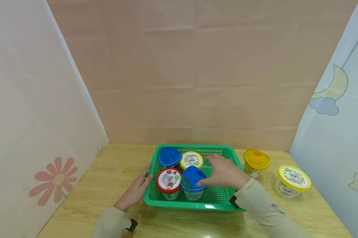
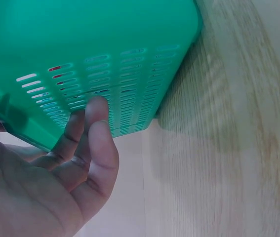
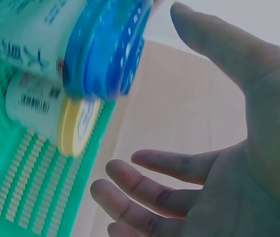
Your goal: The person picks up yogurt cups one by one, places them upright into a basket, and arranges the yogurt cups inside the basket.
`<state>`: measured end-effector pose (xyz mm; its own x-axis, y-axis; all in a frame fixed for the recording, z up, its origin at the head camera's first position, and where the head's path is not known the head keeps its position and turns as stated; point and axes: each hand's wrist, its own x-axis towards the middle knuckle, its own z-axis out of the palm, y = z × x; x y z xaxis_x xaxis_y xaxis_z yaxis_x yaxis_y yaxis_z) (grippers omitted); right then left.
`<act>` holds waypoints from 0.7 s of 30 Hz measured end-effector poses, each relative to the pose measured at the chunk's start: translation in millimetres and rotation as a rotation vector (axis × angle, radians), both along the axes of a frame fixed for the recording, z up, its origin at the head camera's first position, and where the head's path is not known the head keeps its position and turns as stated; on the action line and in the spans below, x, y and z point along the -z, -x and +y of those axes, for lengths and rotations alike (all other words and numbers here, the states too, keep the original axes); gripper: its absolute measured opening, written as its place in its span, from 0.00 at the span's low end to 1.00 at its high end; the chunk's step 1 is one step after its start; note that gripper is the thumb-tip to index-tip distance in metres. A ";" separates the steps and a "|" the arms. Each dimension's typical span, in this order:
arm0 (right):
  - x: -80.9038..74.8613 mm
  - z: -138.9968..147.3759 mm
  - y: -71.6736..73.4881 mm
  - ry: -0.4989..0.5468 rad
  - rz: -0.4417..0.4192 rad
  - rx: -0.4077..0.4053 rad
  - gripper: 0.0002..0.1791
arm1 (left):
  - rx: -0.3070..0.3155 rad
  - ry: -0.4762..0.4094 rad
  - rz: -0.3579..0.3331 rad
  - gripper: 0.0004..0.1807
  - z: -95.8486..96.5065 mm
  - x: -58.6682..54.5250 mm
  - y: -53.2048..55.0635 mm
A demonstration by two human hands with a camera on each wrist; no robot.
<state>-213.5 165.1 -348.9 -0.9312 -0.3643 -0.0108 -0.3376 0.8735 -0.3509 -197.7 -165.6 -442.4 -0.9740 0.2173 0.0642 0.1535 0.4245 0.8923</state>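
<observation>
My left hand rests against the left side of the green basket. In the left wrist view its loosely bent fingers are at the slotted outer wall. My right hand hovers over the basket with thumb and fingers spread, beside a tub with a blue lid. The right wrist view shows a gap between those fingers and the blue lid. Also in the basket stand a red-lidded tub, a yellow-lidded tub and another blue-lidded tub.
Right of the basket, an amber-lidded tub and a tub with a yellow-rimmed lid stand on the wooden table. A brown backdrop rises behind; patterned sheets flank both sides.
</observation>
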 end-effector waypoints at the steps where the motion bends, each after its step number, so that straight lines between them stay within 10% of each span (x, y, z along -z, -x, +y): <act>1: -1.5 4.9 0.3 0.006 0.001 0.005 0.54 | 0.000 0.000 0.000 0.32 0.1 0.1 0.2; 11: -9.5 68.7 6.0 0.155 0.000 0.152 0.48 | 0.004 -0.005 0.007 0.32 0.6 0.1 0.4; 21: -1.0 127.5 20.1 0.095 0.118 0.330 0.44 | 0.004 -0.005 0.011 0.32 0.7 -0.1 1.5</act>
